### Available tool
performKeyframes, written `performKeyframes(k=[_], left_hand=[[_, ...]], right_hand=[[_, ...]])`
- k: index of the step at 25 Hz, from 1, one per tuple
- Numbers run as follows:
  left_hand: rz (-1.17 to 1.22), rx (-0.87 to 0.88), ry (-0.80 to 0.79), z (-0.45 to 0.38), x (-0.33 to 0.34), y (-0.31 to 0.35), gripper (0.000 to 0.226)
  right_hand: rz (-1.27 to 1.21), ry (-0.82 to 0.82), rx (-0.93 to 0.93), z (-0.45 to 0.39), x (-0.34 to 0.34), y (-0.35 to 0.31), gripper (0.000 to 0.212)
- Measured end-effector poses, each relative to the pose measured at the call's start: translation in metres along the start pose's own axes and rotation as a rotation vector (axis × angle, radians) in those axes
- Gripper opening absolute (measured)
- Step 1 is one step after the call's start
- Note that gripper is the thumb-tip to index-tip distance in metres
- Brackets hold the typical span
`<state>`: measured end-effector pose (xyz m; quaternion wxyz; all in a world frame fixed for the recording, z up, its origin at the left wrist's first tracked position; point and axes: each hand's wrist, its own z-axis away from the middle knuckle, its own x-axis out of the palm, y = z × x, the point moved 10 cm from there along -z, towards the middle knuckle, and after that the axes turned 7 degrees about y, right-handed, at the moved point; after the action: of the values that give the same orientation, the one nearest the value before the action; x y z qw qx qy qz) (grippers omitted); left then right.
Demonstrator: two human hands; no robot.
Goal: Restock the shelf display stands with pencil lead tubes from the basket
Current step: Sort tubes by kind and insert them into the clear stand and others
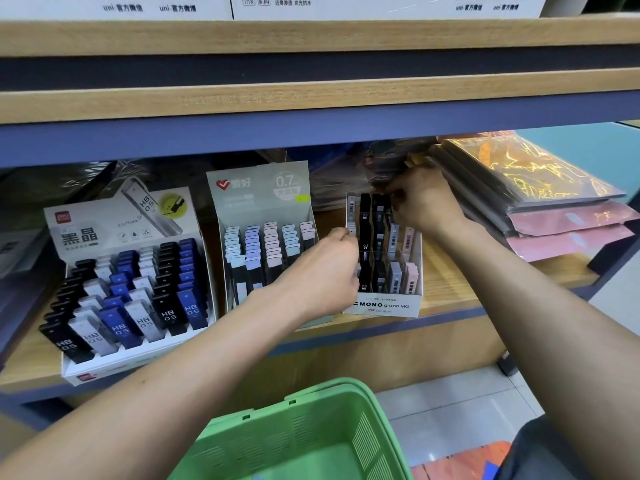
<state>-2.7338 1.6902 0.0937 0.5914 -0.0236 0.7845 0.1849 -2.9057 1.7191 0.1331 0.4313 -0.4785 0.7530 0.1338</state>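
A green basket [304, 434] sits nearest the camera, at the bottom edge below the shelf; what shows of its inside holds no tubes. Both forearms reach over it to the wooden shelf [450, 282].

3 display stands line the shelf front. The left stand [128, 289] is packed with black, white and blue tubes marked HB 0.5. The middle stand [263, 237] carries pastel-capped tubes in 5 rows, under a back card reading 0.7. The right stand [384, 258], labelled MONO graph MG, holds black, grey and pink lead tubes [398, 275] upright in its rows.

The left hand [325, 271] is against that stand's left wall, fingers curled inward around its edge, thumb and fingertips at the wall's upper part. The right hand [426, 202] is at the stand's back row, its fingers bent and bunched down among the black tubes; whether they actually pinch one cannot be told, as the tips are hidden.

Behind and to the right lies a stack of wrapped folders [540, 195], orange on top, pink beneath. Above, white boxes [346, 5] stand on the upper shelf.
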Motion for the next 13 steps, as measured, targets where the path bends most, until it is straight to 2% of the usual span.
performKeyframes(k=[6, 13], left_hand=[[0.004, 0.009, 0.012, 0.0012, -0.0013, 0.0013, 0.04], [0.016, 0.006, 0.006, 0.0005, 0.0018, -0.001, 0.036]], right_hand=[[0.059, -0.045, 0.027, 0.0008, -0.0035, -0.0002, 0.013], [0.018, 0.027, 0.07, -0.0022, -0.0077, 0.006, 0.014]])
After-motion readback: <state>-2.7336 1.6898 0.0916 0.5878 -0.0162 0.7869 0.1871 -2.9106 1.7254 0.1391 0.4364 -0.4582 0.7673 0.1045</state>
